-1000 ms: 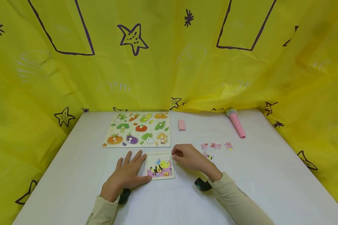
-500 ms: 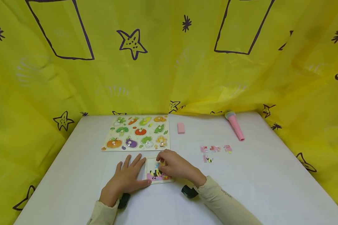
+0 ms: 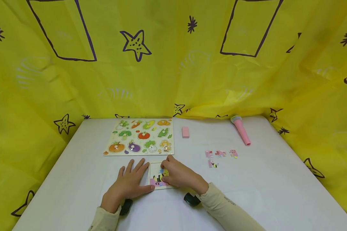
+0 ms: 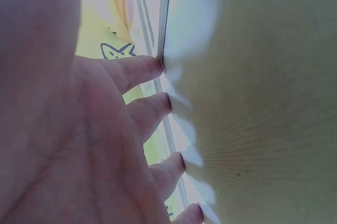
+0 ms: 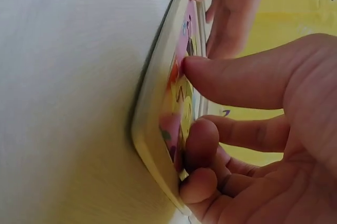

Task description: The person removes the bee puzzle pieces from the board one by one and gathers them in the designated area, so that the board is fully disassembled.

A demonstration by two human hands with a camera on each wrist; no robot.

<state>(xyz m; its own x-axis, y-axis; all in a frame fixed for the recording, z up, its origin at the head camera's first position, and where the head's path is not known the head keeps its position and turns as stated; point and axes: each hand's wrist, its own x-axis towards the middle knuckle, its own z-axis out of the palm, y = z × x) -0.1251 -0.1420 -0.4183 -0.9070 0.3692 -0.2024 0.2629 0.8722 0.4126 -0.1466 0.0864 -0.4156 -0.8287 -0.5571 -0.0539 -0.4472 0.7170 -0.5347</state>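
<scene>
My left hand [image 3: 130, 182] lies flat with spread fingers at the left side of a small jigsaw frame [image 3: 149, 175]; its thumb rests on the lower left corner and its index fingertip meets the upper left. Part of a bee picture [image 3: 156, 180] on pink lies inside the frame. My right hand [image 3: 177, 173] covers the frame's right half. In the right wrist view, the right thumb [image 5: 231, 79] touches the puzzle's face, while bent fingers touch it farther along the edge. No separate piece shows between thumb and fingers, which stand apart. The left wrist view shows the left fingers [image 4: 150, 113] against the tabletop.
Several loose jigsaw pieces [image 3: 220, 153] lie right of the frame. Behind it is a vegetable peg puzzle board [image 3: 138, 144], with a pink block [image 3: 185, 132] beside that. A pink toy microphone [image 3: 241, 131] lies at the back right. Yellow curtain [image 3: 150, 80] surrounds the table.
My right hand has moved left from beside the frame onto the puzzle, then settled slightly lower. My left hand keeps its place. The loose pieces have not moved.
</scene>
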